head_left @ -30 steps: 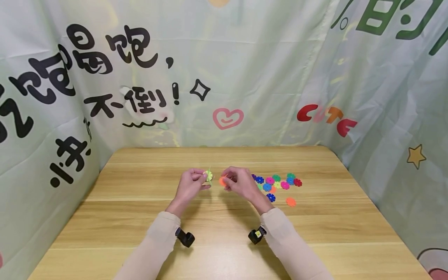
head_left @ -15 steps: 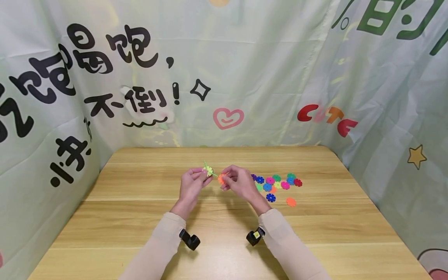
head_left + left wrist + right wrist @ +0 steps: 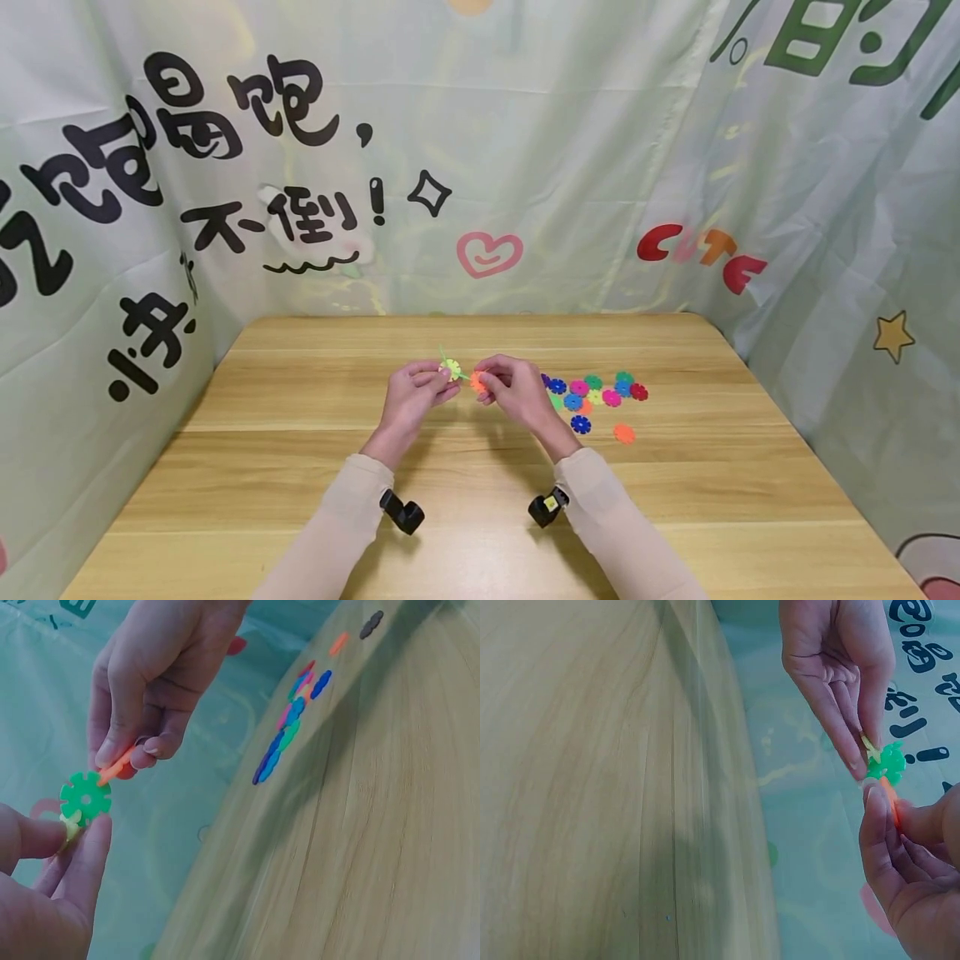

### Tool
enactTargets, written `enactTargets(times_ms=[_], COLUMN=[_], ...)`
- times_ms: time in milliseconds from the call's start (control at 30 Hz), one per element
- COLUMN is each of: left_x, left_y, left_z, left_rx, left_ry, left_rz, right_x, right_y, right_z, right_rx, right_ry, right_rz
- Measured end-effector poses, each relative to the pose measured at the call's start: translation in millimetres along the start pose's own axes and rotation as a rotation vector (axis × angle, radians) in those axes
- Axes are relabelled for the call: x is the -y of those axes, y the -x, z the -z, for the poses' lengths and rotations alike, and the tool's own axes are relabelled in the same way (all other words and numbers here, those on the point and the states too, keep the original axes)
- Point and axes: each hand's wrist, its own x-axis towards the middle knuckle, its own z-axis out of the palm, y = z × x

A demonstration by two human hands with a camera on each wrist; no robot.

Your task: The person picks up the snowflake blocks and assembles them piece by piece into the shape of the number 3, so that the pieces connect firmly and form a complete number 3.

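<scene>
Above the table, my left hand (image 3: 411, 398) pinches a yellow snowflake disc (image 3: 452, 368) between thumb and fingers. A green notched disc (image 3: 86, 799) is joined to the yellow one and stands edge-on in the head view. My right hand (image 3: 519, 393) pinches an orange snowflake disc (image 3: 477, 382). The edge of the orange disc meets the green disc's rim in the left wrist view; how deep the slots engage is hidden by fingers. In the right wrist view the same orange piece (image 3: 889, 801) touches the green piece (image 3: 891, 763).
Right of my right hand lie several loose snowflake discs (image 3: 573, 402) in blue, pink, green, yellow and red. A dark blue disc (image 3: 581, 424) and another orange disc (image 3: 624, 433) lie nearer me. A printed curtain (image 3: 555, 167) hangs around the wooden table (image 3: 315, 475).
My left hand has turned its joined discs so the green one points toward the orange disc, and the gap between them has closed. The right hand has barely moved.
</scene>
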Motion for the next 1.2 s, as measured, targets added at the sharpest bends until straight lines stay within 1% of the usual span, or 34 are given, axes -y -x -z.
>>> enactTargets(times_ms=[100, 267, 367, 500, 633, 767, 933, 1067, 1133, 1200], left_x=[-1.2, -2.4, -3.7, -4.2, -0.7, 3.6, 3.7, 0.6, -1.5, -3.4], left_y=[-0.2, -0.7, -0.2, 0.6, 1.5, 2.7, 1.5, -2.3, -4.7, -6.5], left_z=[0.2, 0.0, 0.7, 1.6, 1.8, 1.5, 0.6, 2.8, 4.3, 5.3], left_rx=[0.002, 0.011, 0.014, 0.013, 0.024, 0.037, 0.058, 0.066, 0.064, 0.066], left_ry=[-0.003, -0.001, 0.004, 0.013, 0.025, 0.03, 0.021, -0.028, -0.076, -0.135], left_rz=[0.013, 0.028, 0.039, 0.032, 0.025, 0.031, 0.038, 0.04, 0.037, 0.031], right_x=[0, 4, 9, 15, 19, 20, 17, 15, 15, 15], right_y=[0.0, 1.4, 2.8, 4.3, 5.8, 7.1, 7.8, 8.3, 8.8, 9.1], right_z=[-1, -7, -11, -13, -13, -13, -15, -17, -17, -17], right_rx=[-0.022, -0.094, -0.121, -0.129, -0.133, -0.137, -0.164, -0.151, -0.123, -0.085], right_ry=[0.018, 0.029, 0.031, 0.047, 0.073, 0.102, 0.136, 0.081, 0.044, 0.029], right_rz=[0.009, 0.01, 0.014, 0.022, 0.008, -0.009, 0.014, 0.0, -0.032, -0.062])
